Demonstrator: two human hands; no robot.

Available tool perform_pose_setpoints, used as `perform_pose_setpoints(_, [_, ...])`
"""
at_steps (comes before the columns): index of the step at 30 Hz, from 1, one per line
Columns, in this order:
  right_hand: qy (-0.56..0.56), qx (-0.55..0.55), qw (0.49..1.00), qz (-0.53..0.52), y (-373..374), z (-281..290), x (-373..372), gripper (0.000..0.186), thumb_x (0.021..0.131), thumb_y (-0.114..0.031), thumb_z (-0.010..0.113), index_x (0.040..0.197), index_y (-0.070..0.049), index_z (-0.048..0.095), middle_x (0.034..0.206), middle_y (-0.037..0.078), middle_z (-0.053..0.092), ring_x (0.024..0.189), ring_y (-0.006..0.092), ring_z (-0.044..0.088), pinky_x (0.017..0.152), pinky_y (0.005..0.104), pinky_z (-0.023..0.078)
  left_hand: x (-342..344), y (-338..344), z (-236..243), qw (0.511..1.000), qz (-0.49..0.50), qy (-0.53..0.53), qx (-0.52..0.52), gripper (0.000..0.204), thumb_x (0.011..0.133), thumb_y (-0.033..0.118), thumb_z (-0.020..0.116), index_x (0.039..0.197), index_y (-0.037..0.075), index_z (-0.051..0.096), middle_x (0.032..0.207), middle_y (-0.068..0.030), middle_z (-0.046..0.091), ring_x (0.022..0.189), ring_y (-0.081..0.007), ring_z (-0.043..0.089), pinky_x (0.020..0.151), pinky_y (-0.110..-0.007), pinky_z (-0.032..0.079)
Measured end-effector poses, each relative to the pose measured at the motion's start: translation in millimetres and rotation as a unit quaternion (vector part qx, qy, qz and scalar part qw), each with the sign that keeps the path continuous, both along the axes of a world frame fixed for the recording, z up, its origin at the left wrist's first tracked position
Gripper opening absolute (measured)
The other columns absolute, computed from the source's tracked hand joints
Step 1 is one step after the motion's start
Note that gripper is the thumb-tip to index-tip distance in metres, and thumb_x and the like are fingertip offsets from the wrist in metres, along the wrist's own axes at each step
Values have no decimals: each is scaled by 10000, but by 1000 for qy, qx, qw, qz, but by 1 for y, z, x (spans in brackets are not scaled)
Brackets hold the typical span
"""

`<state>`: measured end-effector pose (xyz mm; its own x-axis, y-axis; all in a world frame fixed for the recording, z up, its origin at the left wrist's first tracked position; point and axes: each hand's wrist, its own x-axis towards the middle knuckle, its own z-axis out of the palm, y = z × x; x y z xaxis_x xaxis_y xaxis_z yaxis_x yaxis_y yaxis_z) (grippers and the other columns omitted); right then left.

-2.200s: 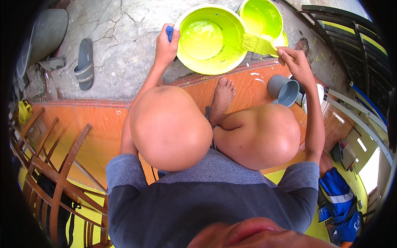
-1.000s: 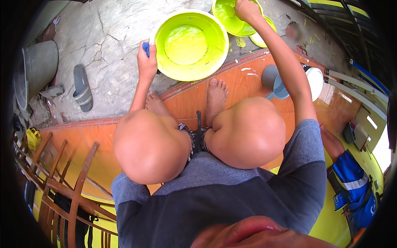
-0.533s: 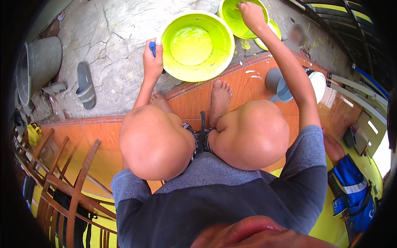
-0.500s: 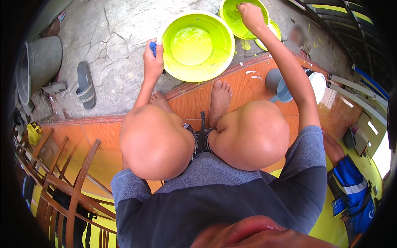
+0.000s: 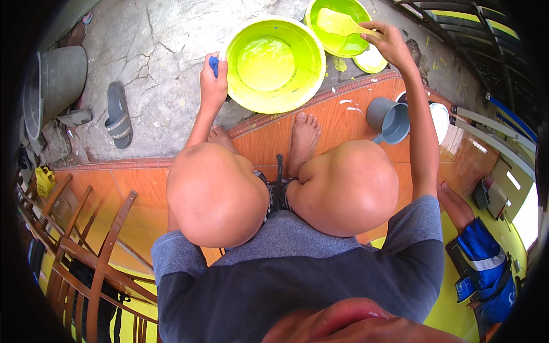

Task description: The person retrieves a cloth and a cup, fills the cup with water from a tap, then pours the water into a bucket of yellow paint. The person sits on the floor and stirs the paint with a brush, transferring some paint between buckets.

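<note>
My right hand (image 5: 390, 43) is closed round the handle of a flat, rounded paddle (image 5: 336, 23) coated in yellow-green. Its broad blade is over a bucket (image 5: 326, 43) with yellow-green paint inside. At the left rim of a wide yellow-green basin (image 5: 315, 86), my left hand (image 5: 213, 88) is closed on a small blue object (image 5: 214, 64) whose kind I cannot make out. Those fingers are right against the rim; whether they grip it is unclear. Wet-looking yellow-green paint lies in the basin's bottom.
A round lid (image 5: 370, 59) lies beside the bucket. On the orange tiles stand a grey dipper (image 5: 393, 121) and a white-topped container (image 5: 440, 121). A grey slipper (image 5: 118, 117) and a large grey tub (image 5: 66, 86) are at left; wooden chair parts (image 5: 111, 240) at lower left. Someone's leg (image 5: 456, 208) shows at right.
My right hand has moved right and a little down from over the bucket, and the paddle's blade now shows raised. My left hand stays at the basin's rim.
</note>
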<state>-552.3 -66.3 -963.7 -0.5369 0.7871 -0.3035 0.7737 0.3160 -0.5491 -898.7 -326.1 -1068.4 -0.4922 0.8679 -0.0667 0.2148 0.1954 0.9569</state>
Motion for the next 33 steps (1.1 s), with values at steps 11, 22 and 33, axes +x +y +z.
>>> perform_pose_setpoints(11, [129,1,976,-173,-56,5,47,380,938,-171,719,1263,14,654,1104,78,701,991,113,629,884,267,498,2,0,5,1000,13,-2,-5,266,1019,281,552,1042,16,563,711,-82,587,661,-137,525,624,-332,458])
perform_pose_setpoints(22, [209,-39,974,-76,-106,101,-5,336,896,-114,734,1209,-3,682,1185,102,677,1108,181,604,978,315,448,1,1,4,1000,12,-9,7,288,1016,315,557,1030,27,556,709,-99,588,659,-160,536,644,-349,469])
perform_pose_setpoints(33, [114,-176,978,-24,-142,64,-51,324,971,-196,647,1216,14,672,996,123,701,813,192,636,775,328,528,-1,0,4,1000,4,-4,0,292,1018,319,551,1038,28,542,703,-97,585,658,-166,535,643,-357,467])
